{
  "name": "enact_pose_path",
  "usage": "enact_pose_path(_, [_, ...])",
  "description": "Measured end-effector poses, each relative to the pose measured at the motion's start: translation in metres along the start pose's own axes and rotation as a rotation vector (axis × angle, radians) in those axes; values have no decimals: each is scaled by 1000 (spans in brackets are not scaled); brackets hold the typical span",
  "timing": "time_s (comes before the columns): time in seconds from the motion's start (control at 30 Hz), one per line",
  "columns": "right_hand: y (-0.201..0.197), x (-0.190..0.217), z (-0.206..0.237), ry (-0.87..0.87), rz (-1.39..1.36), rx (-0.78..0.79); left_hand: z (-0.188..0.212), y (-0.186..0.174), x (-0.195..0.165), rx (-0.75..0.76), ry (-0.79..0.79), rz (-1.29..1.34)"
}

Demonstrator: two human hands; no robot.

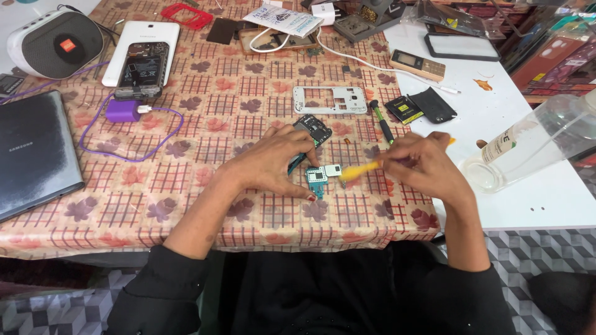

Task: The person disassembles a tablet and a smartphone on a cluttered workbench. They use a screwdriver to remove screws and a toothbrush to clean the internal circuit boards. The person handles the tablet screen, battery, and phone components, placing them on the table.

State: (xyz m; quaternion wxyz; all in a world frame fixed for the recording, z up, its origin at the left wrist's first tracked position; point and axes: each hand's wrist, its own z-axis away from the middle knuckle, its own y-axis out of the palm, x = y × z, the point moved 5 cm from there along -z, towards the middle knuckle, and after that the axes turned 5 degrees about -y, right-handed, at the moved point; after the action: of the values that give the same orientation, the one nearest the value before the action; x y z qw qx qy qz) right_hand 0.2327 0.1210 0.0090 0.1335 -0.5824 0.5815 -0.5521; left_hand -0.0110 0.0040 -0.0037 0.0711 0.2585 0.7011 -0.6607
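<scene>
1. A small teal circuit board [318, 178] is pinned flat on the desk [205, 118] by the fingertips of the left hand [273, 162]; that grip is closed down on the board, near the front edge of the patterned cloth.
2. A yellow brush-like tool [360, 169] is held in the right hand [422, 162], the grip narrow and pinched around its handle, with the tip laid at the board's right edge beside a small metal shield [333, 170].
3. The step is judged to go best if the board is kept pressed flat and the tool is worked in short, light strokes, so that small parts are not lifted.
4. A second dark board [314, 129] lies just behind the left hand and could be nudged by the wrist.
5. A screwdriver [381, 121], a white phone frame [329, 100] and a black battery [403, 109] lie further back, well apart from the work.
6. A clear plastic bottle [534, 142] lies tipped on its side near the right hand and could be knocked by the elbow.
</scene>
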Motion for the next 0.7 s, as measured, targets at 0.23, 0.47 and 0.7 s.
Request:
enact_pose_path(0.23, [-1,0,1,4,70,-51,3,-3,-1,-24,12,13])
enact_pose_path(0.47, [0,11,1,-8,-179,17,4,-9,-9,-67,41,-15])
enact_pose_path(0.7, [3,40,-3,-222,158,-84,5,-6,-7,-81,77,-23])
